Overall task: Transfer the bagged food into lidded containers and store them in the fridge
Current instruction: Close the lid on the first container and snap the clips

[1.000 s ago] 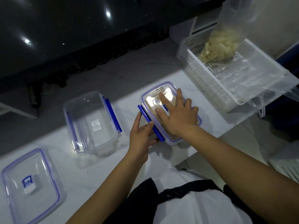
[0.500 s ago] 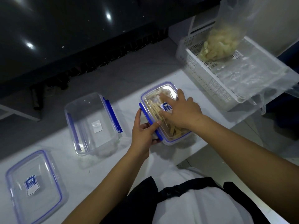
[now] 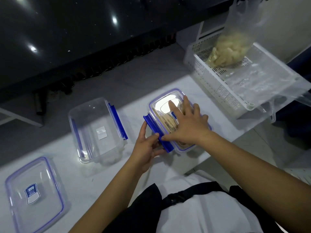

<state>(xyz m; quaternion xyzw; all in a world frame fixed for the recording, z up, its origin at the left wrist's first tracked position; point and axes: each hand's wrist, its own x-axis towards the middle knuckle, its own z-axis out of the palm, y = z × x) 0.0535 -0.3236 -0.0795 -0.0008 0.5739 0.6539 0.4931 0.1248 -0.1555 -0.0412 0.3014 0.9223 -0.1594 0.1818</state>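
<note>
A clear lidded container (image 3: 165, 105) with pale food strips inside stands on the white counter near its front edge. My right hand (image 3: 186, 125) lies flat on its lid, fingers spread, pressing down. My left hand (image 3: 148, 147) pinches the blue side clasp (image 3: 157, 133) on the container's left, thumb on top of it. A second clear container (image 3: 96, 130) with blue clasps stands open and without food to the left. Its lid (image 3: 36, 192), blue-rimmed with a label, lies at the far left. A plastic bag of pale food (image 3: 230, 49) rests in a white basket.
The white slotted basket (image 3: 222, 91) sits at the counter's right end, with an empty clear bag (image 3: 269, 84) draped over its side. A dark glossy surface (image 3: 84, 31) runs behind the counter. The counter's edge drops off just right of the filled container.
My right hand has spread flatter over the lid and its thumb now reaches the blue clasp. My left hand has shifted its pinch on the clasp. The camera view moved slightly.
</note>
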